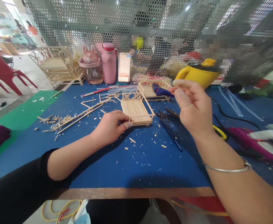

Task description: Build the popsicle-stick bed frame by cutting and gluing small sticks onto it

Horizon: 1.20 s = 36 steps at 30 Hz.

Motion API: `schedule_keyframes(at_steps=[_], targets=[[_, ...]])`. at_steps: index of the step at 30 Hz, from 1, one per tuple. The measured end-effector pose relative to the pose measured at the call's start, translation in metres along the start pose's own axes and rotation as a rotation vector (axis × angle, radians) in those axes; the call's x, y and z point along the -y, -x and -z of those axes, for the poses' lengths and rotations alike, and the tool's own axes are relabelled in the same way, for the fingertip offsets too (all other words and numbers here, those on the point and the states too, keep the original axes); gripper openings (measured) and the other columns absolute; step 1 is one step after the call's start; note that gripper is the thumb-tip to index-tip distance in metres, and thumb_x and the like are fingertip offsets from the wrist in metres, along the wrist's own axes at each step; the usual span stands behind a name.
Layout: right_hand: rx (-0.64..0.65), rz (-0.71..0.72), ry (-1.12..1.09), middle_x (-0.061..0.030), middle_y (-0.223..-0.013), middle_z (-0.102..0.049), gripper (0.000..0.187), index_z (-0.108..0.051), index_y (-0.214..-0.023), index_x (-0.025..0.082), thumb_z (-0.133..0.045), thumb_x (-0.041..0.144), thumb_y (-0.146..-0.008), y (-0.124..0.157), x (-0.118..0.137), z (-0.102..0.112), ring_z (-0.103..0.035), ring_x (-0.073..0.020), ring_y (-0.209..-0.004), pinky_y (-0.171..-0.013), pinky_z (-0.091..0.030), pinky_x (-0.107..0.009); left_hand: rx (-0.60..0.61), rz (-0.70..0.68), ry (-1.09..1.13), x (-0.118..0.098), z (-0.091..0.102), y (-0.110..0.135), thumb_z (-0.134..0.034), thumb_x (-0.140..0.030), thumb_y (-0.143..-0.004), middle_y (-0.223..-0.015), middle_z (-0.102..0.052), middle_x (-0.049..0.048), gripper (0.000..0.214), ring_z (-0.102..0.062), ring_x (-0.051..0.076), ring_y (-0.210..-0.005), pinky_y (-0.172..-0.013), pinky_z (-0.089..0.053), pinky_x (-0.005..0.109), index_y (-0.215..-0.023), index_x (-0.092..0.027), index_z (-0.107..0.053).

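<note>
My left hand [114, 124] is closed on the near left corner of a small stick-built frame [136, 109], its thumb and fingers pinching the edge. The frame has a slatted base, a crossed-stick side and a slanting upright at the right. My right hand [193, 107] is raised to the right of it, thumb and fingers pressed together. Whatever they pinch is hidden or too small to name. Just left of those fingertips is a dark blue tool [161, 90]; whether they touch it is unclear. Behind it sits another stick frame [166, 84].
Blue-handled pliers [173, 137] lie under my right hand. Loose sticks [80, 116] and chips are on the left. A pink bottle [109, 63], a clear jar [94, 73], a phone [124, 67] and a yellow pot [198, 76] stand behind. A purple tool [255, 143] lies right.
</note>
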State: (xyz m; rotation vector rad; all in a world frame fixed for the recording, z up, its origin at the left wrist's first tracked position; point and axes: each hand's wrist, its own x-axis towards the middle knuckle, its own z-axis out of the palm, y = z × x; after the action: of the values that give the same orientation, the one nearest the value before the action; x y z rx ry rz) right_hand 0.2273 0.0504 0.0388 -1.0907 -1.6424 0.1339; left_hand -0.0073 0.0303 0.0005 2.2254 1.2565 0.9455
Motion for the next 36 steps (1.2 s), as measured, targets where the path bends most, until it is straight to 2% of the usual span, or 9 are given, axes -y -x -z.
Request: schedule_keyframes(at_steps=[2, 6, 11, 17, 21, 26, 30, 34, 36], targets=[[-0.007, -0.055, 0.259, -0.009, -0.096, -0.067, 0.03, -0.061, -0.106, 0.017, -0.054, 0.038, -0.085, 0.003, -0.007, 0.02, -0.063, -0.0204, -0.088, -0.083, -0.049, -0.036, 0.0, 0.002, -0.002, 0.0, 0.0, 0.0, -0.06, -0.022, -0.082, -0.084, -0.067, 0.004, 0.012, -0.06, 0.014, -0.075, -0.071, -0.047, 0.028, -0.084, -0.017, -0.07], [0.479, -0.256, 0.858, -0.01, -0.093, -0.07, 0.024, -0.066, -0.097, 0.02, -0.052, 0.033, -0.082, 0.025, -0.034, 0.072, -0.065, -0.0292, -0.084, -0.076, -0.05, -0.045, 0.009, -0.003, 0.005, 0.001, -0.001, 0.0, -0.058, -0.021, -0.082, -0.084, -0.066, 0.005, 0.012, -0.06, 0.015, -0.076, -0.072, -0.046, 0.028, -0.082, -0.017, -0.069], [0.703, -0.217, 0.94, -0.0134, -0.127, -0.057, 0.043, -0.054, -0.125, 0.014, -0.038, 0.032, -0.089, 0.052, -0.058, 0.106, -0.054, -0.0294, -0.115, -0.095, -0.044, -0.041, 0.003, -0.022, 0.014, 0.002, -0.003, 0.0, -0.056, -0.023, -0.083, -0.084, -0.066, 0.0051, 0.014, -0.06, 0.016, -0.076, -0.072, -0.046, 0.028, -0.081, -0.017, -0.069], [0.613, -0.166, 1.208, -0.0142, -0.117, -0.061, 0.039, -0.059, -0.118, 0.017, -0.045, 0.023, -0.083, 0.043, -0.039, 0.108, -0.055, -0.0341, -0.104, -0.082, -0.045, -0.047, -0.001, -0.005, 0.037, 0.002, -0.002, 0.001, -0.055, -0.024, -0.083, -0.084, -0.065, 0.0053, 0.016, -0.06, 0.016, -0.075, -0.071, -0.046, 0.028, -0.082, -0.017, -0.07], [0.707, -0.208, 1.156, -0.0114, -0.103, -0.066, 0.029, -0.065, -0.105, 0.019, -0.049, 0.02, -0.082, 0.036, -0.031, 0.103, -0.059, -0.0257, -0.095, -0.08, -0.044, -0.036, -0.004, -0.01, 0.048, 0.0, -0.002, 0.001, -0.055, -0.024, -0.082, -0.083, -0.065, 0.0051, 0.016, -0.059, 0.016, -0.075, -0.071, -0.046, 0.027, -0.08, -0.018, -0.07], [0.636, -0.234, 1.158, -0.0147, -0.099, -0.065, 0.023, -0.067, -0.087, 0.016, -0.045, 0.019, -0.083, 0.029, -0.015, 0.093, -0.057, -0.0287, -0.1, -0.08, -0.041, -0.037, 0.003, -0.001, 0.037, -0.003, -0.001, 0.001, -0.055, -0.022, -0.081, -0.081, -0.065, 0.0054, 0.016, -0.06, 0.017, -0.074, -0.069, -0.045, 0.027, -0.08, -0.017, -0.07], [0.753, -0.295, 1.007, -0.0053, -0.084, -0.068, 0.025, -0.066, -0.077, 0.021, -0.044, 0.027, -0.085, 0.028, -0.007, 0.103, -0.063, -0.0186, -0.078, -0.066, -0.043, -0.026, -0.004, -0.01, 0.028, -0.006, 0.0, 0.002, -0.055, -0.02, -0.08, -0.083, -0.067, 0.0059, 0.016, -0.061, 0.018, -0.077, -0.071, -0.046, 0.027, -0.082, -0.017, -0.071], [0.734, -0.4, 0.979, -0.0088, -0.092, -0.068, 0.026, -0.064, -0.094, 0.017, -0.044, 0.013, -0.078, 0.034, -0.019, 0.12, -0.064, -0.0202, -0.079, -0.063, -0.043, -0.026, -0.004, -0.012, 0.033, -0.006, 0.0, 0.002, -0.056, -0.018, -0.079, -0.085, -0.067, 0.0057, 0.016, -0.062, 0.018, -0.079, -0.073, -0.046, 0.027, -0.084, -0.017, -0.071], [0.718, -0.418, 0.979, -0.0121, -0.103, -0.066, 0.04, -0.06, -0.108, 0.015, -0.048, 0.008, -0.071, 0.038, -0.025, 0.122, -0.063, -0.0223, -0.088, -0.069, -0.044, -0.028, -0.004, -0.013, 0.036, -0.005, 0.0, 0.002, -0.056, -0.017, -0.079, -0.086, -0.067, 0.0054, 0.016, -0.061, 0.017, -0.079, -0.074, -0.046, 0.027, -0.084, -0.018, -0.071]])
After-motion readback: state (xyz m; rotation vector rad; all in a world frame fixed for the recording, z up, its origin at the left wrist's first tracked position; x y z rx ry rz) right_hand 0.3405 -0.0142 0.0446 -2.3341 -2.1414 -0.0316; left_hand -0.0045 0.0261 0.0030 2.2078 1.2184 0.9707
